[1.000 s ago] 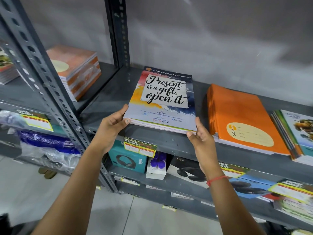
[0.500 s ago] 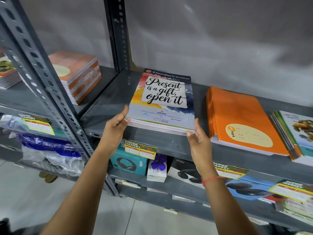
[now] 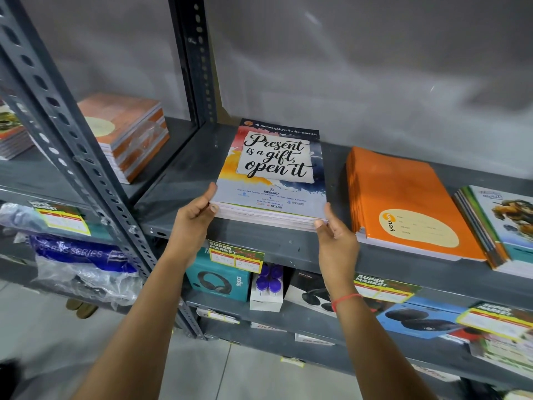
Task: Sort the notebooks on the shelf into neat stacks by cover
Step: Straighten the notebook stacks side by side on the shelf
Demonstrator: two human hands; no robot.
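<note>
A stack of notebooks with a "Present is a gift, open it" cover [image 3: 275, 174] lies on the grey metal shelf [image 3: 184, 180]. My left hand [image 3: 193, 219] grips the stack's near left corner, thumb on the front edge. My right hand [image 3: 334, 241] holds the near right corner, thumb against the pages. To the right lies a stack of orange notebooks [image 3: 403, 197], and beyond it a stack with a picture cover [image 3: 501, 226] at the frame's right edge.
A slotted upright post [image 3: 72, 140] stands left of my hands. Behind it, another bay holds a wrapped stack of orange-brown notebooks [image 3: 127, 134]. Below are price tags [image 3: 235, 256], boxed headphones [image 3: 219, 281] and plastic-wrapped goods [image 3: 80, 267]. A grey wall backs the shelf.
Both hands have shifted slightly at the stack's near corners, closing in on its edges. The stack stays in about the same place on the shelf.
</note>
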